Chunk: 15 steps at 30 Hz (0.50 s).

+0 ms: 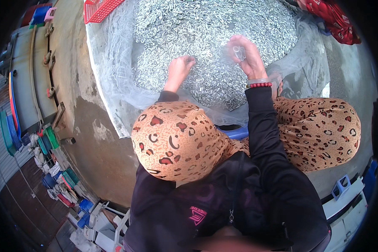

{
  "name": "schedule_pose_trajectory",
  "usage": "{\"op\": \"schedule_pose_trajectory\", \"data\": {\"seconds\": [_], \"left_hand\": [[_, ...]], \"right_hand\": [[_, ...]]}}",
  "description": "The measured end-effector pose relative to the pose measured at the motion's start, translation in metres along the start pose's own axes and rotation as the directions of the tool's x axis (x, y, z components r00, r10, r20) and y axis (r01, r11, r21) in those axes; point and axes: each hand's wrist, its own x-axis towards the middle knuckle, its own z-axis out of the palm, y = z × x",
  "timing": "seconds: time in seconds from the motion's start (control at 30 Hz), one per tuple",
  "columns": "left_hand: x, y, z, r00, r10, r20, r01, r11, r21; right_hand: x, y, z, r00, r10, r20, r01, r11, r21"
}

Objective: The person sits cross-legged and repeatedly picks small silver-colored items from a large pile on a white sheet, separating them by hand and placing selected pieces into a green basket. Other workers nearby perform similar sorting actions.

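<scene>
Left hand (179, 69) rests on the pile (210, 38) of small metal pieces; right hand (247, 56), to its right, holds pieces (239, 52) above it. Basket (98, 9) lies beyond the left fingers.

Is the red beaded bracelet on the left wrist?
No, the red beaded bracelet sits on the wrist of the right hand, while the left hand reaches into the pile bare-wristed.

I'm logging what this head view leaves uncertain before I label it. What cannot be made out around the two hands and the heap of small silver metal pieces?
- Left hand: fingertips face down into the heap of small silver metal pieces, so its grip is hidden.
- Right hand: pinches something small and silvery; too small to identify.
- Single pieces: too small and blurred for their shape.
- Red plastic basket: cut off by the top edge.
- Blue seat: mostly hidden behind the leopard-print knees.
</scene>
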Motion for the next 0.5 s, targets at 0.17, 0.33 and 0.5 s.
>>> {"op": "schedule_pose_trajectory", "data": {"seconds": [0.17, 0.33, 0.5], "left_hand": [[0.026, 0.009, 0.023, 0.989, 0.125, -0.074, -0.115, 0.984, 0.133], [0.029, 0.01, 0.031, 0.981, 0.16, 0.114, -0.18, 0.964, 0.198], [0.003, 0.01, -0.001, 0.988, 0.025, 0.156, -0.019, 0.999, -0.041]], "right_hand": [[0.007, 0.042, -0.017, 0.994, -0.078, 0.08, 0.107, 0.874, -0.474], [0.004, 0.112, -0.019, 0.99, -0.136, 0.03, 0.059, 0.218, -0.974], [0.002, 0.144, -0.026, 0.992, -0.118, 0.042, 0.049, 0.051, -0.997]]}}
